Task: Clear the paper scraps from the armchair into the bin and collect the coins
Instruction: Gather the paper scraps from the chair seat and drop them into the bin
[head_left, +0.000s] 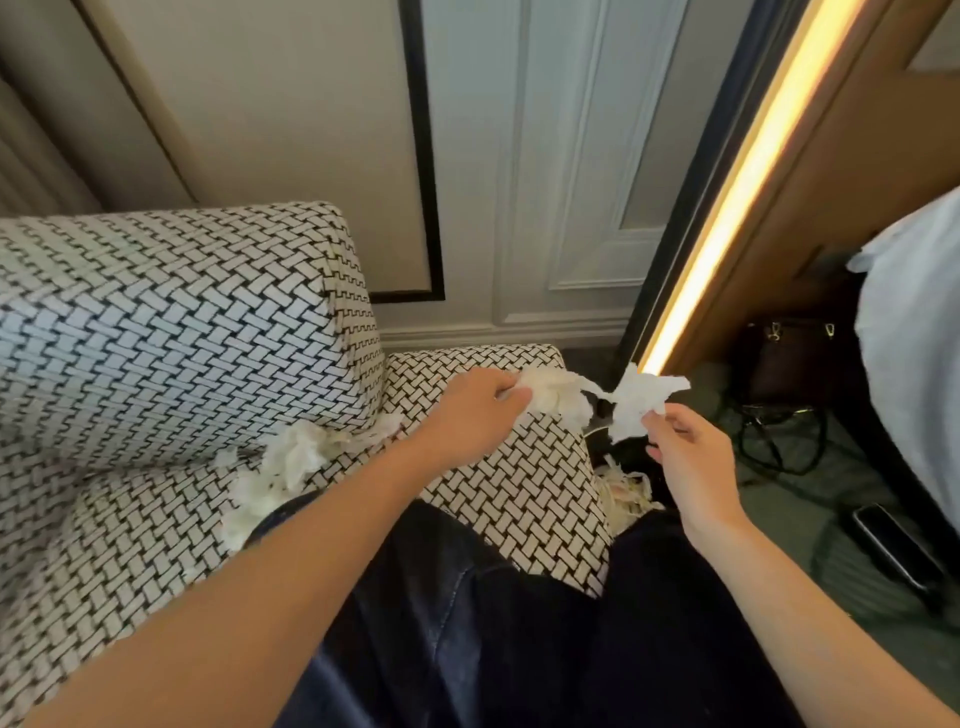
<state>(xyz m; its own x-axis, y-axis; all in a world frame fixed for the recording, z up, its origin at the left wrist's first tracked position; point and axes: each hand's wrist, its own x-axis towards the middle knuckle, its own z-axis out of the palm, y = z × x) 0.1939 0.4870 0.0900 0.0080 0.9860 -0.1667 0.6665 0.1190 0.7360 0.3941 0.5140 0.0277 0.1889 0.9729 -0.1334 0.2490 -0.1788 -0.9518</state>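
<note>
While gripping wad (550, 397) in curled left hand (480, 413) on armrest (498, 493) | pinching scrap (641, 400) in right hand (685, 449) near bin (631, 460) | more scraps (291, 462) on seat (130, 519)

My own body, seen from above. My left hand (478, 410) is bare, and behind it my left forearm (291, 561) runs back uncovered to the bottom edge. My right hand (685, 457) is bare too, and behind it my right forearm (779, 608) is uncovered as far as the lower right corner. Below and between my two hands are my trousers (467, 623): dark navy cloth, fairly smooth, with a faint paler seam line running down the leg nearer my left hand.
</note>
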